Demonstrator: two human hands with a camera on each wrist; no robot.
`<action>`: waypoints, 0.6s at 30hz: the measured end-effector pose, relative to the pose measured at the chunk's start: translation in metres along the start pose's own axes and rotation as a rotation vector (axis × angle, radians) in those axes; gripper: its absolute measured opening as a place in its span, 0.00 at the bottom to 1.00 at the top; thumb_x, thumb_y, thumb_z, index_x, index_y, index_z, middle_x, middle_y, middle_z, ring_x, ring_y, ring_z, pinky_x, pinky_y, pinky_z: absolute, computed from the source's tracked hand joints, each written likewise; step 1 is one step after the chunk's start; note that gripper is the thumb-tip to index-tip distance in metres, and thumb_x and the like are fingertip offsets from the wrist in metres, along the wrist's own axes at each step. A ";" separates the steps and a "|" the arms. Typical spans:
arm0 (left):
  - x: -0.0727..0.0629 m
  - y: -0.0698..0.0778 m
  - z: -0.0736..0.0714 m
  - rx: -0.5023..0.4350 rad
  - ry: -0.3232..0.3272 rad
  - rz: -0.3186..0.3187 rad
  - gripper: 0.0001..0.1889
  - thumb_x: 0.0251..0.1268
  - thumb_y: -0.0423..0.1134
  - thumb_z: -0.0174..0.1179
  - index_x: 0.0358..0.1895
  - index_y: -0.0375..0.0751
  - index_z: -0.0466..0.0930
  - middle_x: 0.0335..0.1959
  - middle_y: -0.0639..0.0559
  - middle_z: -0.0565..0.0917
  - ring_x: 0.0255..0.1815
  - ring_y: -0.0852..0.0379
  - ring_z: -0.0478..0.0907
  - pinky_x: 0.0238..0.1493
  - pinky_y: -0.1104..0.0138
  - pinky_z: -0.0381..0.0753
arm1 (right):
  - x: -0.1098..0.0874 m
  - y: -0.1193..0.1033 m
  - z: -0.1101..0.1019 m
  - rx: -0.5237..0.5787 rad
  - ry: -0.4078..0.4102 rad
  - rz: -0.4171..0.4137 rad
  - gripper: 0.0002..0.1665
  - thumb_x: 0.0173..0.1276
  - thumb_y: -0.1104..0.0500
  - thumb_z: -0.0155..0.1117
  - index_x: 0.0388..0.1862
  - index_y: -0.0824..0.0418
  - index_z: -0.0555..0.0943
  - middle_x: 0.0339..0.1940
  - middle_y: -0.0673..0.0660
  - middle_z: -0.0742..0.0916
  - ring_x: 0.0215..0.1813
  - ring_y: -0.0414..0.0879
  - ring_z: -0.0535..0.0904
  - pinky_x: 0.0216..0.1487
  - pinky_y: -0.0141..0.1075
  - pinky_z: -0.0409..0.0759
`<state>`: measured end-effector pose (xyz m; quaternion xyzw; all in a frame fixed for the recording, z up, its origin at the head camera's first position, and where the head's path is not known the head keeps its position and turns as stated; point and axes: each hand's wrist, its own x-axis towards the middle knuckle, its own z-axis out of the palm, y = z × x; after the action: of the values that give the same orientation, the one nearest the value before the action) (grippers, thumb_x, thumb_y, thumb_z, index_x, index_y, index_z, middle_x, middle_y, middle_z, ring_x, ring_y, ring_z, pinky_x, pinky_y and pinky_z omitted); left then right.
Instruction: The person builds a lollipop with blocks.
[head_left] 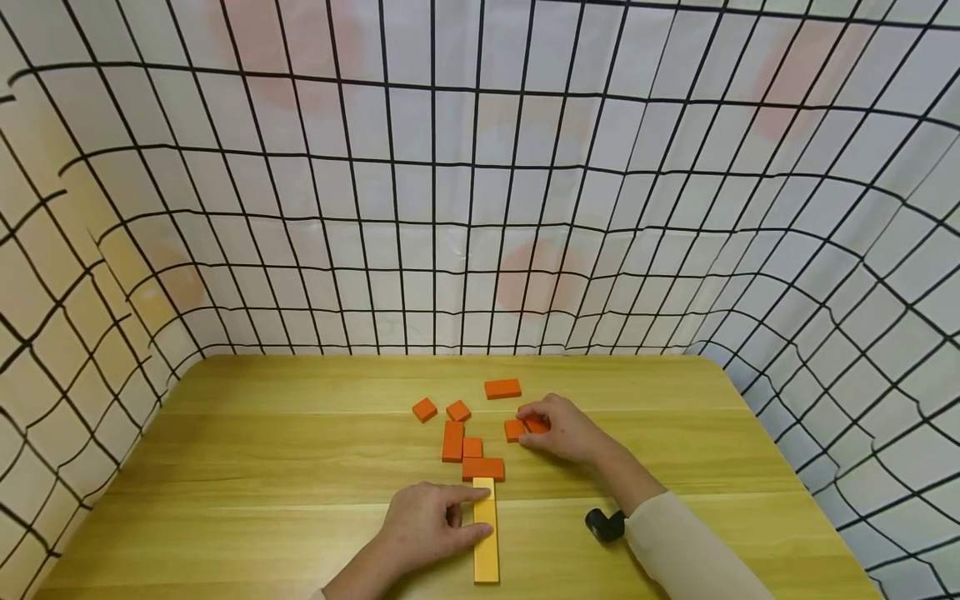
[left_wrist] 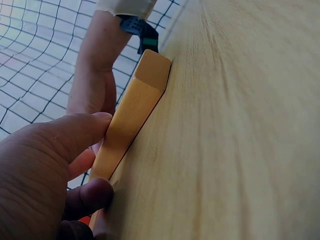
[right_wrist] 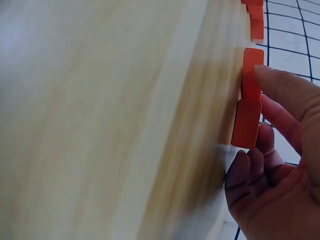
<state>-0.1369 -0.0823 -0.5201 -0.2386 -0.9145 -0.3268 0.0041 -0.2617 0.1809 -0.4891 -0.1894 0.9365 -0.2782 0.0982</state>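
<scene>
In the head view, my left hand (head_left: 427,521) rests its index fingertip and thumb tip on a long yellow block (head_left: 486,558) lying lengthwise on the table. The left wrist view shows the thumb against the side of that yellow block (left_wrist: 127,112). Farther right and back, my right hand (head_left: 566,429) pinches an orange block (head_left: 537,424) between thumb and index finger. A small orange block (head_left: 513,430) sits right beside it. The right wrist view has the thumb on one orange block (right_wrist: 251,82), end to end with another orange block (right_wrist: 246,125).
An orange block (head_left: 483,469) lies crosswise at the yellow block's far end, with a small square one (head_left: 472,447) and an upright-lying one (head_left: 453,441) behind. Several loose orange pieces lie farther back. A black object (head_left: 604,526) is by the right sleeve. Black netting (head_left: 450,267) surrounds the table.
</scene>
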 end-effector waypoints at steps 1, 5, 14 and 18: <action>0.000 0.000 0.000 -0.001 0.000 0.000 0.22 0.60 0.64 0.68 0.56 0.65 0.87 0.16 0.75 0.71 0.16 0.76 0.64 0.19 0.74 0.62 | 0.000 0.000 0.000 -0.003 0.000 -0.006 0.19 0.65 0.50 0.75 0.54 0.50 0.86 0.43 0.51 0.80 0.42 0.44 0.70 0.46 0.39 0.72; 0.000 0.000 0.000 -0.003 -0.003 -0.001 0.22 0.60 0.64 0.68 0.56 0.65 0.87 0.16 0.75 0.71 0.16 0.76 0.64 0.20 0.74 0.62 | -0.001 -0.001 0.000 -0.014 0.002 -0.032 0.16 0.65 0.49 0.76 0.50 0.50 0.87 0.41 0.51 0.80 0.41 0.44 0.69 0.43 0.38 0.70; -0.001 0.000 0.000 0.000 0.003 0.010 0.22 0.61 0.64 0.67 0.56 0.64 0.88 0.16 0.75 0.71 0.17 0.77 0.64 0.19 0.74 0.62 | -0.005 -0.006 0.001 0.056 0.016 -0.030 0.16 0.65 0.48 0.75 0.49 0.52 0.86 0.37 0.49 0.80 0.39 0.43 0.73 0.42 0.35 0.74; -0.001 0.000 0.000 -0.004 0.003 0.010 0.22 0.61 0.64 0.68 0.56 0.64 0.88 0.16 0.75 0.70 0.16 0.77 0.63 0.19 0.74 0.62 | -0.008 -0.012 0.002 0.126 -0.017 -0.047 0.16 0.67 0.49 0.73 0.50 0.52 0.84 0.33 0.48 0.81 0.34 0.42 0.74 0.37 0.33 0.75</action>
<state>-0.1358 -0.0827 -0.5204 -0.2428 -0.9125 -0.3291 0.0068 -0.2507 0.1738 -0.4837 -0.2071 0.9117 -0.3371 0.1112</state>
